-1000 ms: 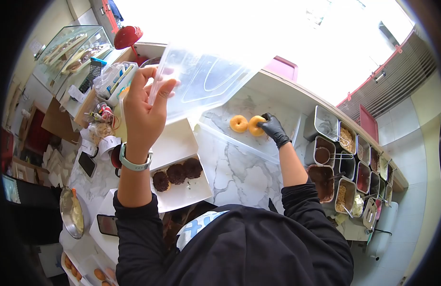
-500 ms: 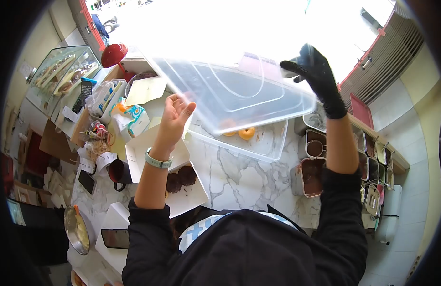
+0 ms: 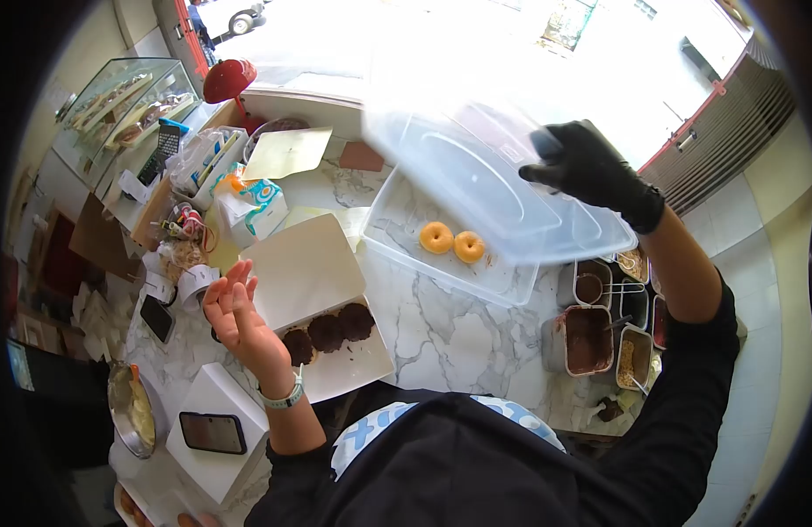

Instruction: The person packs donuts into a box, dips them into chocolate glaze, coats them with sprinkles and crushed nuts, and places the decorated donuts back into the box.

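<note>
My right hand (image 3: 590, 171), in a black glove, grips the far right side of a clear plastic lid (image 3: 485, 189), which is tilted and blurred over the clear bin (image 3: 406, 250). Two glazed donuts, one on the left (image 3: 436, 237) and one on the right (image 3: 468, 247), lie side by side in the bin. My bare left hand (image 3: 246, 321) is raised beside the open white box (image 3: 305, 268), fingers apart and holding nothing. Several chocolate-topped donuts (image 3: 327, 333) sit in that box.
Metal topping containers (image 3: 590, 341) stand at the right. A phone (image 3: 212, 433) rests on a white box at the lower left, above a metal bowl (image 3: 132, 411). Further back are a tissue pack (image 3: 263, 206), a red lamp (image 3: 229, 81) and a glass display case (image 3: 129, 114).
My right hand has left the donuts and taken hold of the lid, which has moved right. My left hand has let go of the lid and dropped toward the white box.
</note>
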Tool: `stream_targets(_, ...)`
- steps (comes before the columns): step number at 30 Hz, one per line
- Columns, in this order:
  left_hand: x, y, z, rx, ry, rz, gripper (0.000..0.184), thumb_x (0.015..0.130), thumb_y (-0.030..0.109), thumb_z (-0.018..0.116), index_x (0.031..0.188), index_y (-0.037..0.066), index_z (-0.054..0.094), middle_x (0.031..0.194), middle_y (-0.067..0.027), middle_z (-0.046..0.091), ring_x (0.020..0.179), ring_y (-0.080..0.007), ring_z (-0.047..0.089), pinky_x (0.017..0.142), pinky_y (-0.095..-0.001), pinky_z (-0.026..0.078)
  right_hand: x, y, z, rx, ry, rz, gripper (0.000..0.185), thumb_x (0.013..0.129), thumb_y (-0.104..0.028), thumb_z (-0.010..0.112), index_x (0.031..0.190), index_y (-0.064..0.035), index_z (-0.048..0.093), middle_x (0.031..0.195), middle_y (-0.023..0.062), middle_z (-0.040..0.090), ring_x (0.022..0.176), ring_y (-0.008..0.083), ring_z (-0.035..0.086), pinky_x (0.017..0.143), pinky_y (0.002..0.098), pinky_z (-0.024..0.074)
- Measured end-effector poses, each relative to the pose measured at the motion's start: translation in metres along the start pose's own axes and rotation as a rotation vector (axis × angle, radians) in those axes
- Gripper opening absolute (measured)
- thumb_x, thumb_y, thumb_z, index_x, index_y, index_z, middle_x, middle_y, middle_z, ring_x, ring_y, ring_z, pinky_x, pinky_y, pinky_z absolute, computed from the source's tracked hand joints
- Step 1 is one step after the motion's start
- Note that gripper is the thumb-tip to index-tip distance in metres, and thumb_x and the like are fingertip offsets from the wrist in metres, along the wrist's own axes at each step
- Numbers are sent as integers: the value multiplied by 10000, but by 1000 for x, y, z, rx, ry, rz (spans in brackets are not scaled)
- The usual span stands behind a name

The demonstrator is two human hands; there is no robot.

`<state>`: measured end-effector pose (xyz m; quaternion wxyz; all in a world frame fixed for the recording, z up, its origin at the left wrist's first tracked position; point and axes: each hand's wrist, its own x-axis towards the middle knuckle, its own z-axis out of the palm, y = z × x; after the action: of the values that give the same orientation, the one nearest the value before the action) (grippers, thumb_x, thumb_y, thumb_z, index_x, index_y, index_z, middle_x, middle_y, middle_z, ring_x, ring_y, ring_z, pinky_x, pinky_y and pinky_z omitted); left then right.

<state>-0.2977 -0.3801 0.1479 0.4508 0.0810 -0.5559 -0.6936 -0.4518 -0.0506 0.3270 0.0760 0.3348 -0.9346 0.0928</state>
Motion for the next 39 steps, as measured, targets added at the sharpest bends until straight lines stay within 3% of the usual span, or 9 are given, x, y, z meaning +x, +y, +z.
stream_targets(10,-27,-38,-84,914,-145,-26,478,871,275,575,1218,9,382,1175,-201,476,1094,-300,469,962,-397,334,-19,5,-7,95,-121,75,473,741,-323,715,583,-38,373,504,83,321,465,210,323,470,353,315)
stream_targets(13,-34,-52,-102,977,-167,-213,553,863,285,586,1264,9,323,1168,-214,473,1109,-300,463,942,-398,357,-13,23,2,-398,150,-348,199,757,-162,601,598,-75,519,536,88,425,475,256,477,460,384,396)
stream_targets(15,-36,-60,-111,890,-227,-370,663,859,306,591,1323,7,224,1150,-230,503,1087,-301,492,912,-396,389,-18,15,11,-187,33,35,290,758,-248,627,599,-48,490,601,118,489,590,276,527,521,369,408)
stream_targets(22,-38,-59,-110,695,-241,-623,653,910,273,526,1346,-38,153,1049,-165,604,968,-192,560,865,-309,425,-14,28,8,-165,39,36,298,720,-237,670,632,-32,474,612,134,504,569,312,497,550,402,395)
stream_targets(25,-39,-66,-112,575,-159,-697,583,906,258,534,1323,-37,253,1096,-145,583,1000,-177,538,887,-295,404,-21,23,-14,-397,101,-509,361,689,-268,731,619,-26,472,550,133,468,468,304,432,475,368,378)
stream_targets(31,-41,-94,-130,225,-284,-751,448,906,227,533,1249,-35,410,1203,-126,510,1108,-166,464,950,-294,352,-9,22,2,-189,78,-43,318,695,-227,701,595,-29,474,529,129,486,499,305,481,529,363,396)
stream_targets(33,-43,-82,-124,304,-248,-746,486,901,248,541,1260,-42,389,1218,-149,493,1135,-200,453,975,-317,336,-11,34,6,-307,213,-512,334,708,-219,691,566,-28,457,482,103,466,441,288,472,456,364,373)
stream_targets(37,-45,-65,-125,739,-217,-493,549,888,291,556,1277,-45,361,1261,-197,443,1191,-272,416,1017,-364,299,-13,16,-10,248,-86,215,335,724,-235,711,600,-39,470,482,69,453,449,229,475,481,360,374)
stream_targets(39,-41,-50,-121,889,-214,-344,563,883,305,559,1279,-39,356,1278,-213,422,1216,-293,389,1025,-385,286,-12,33,6,-325,159,-234,360,737,-264,667,580,-42,432,548,117,449,522,298,484,520,396,401)
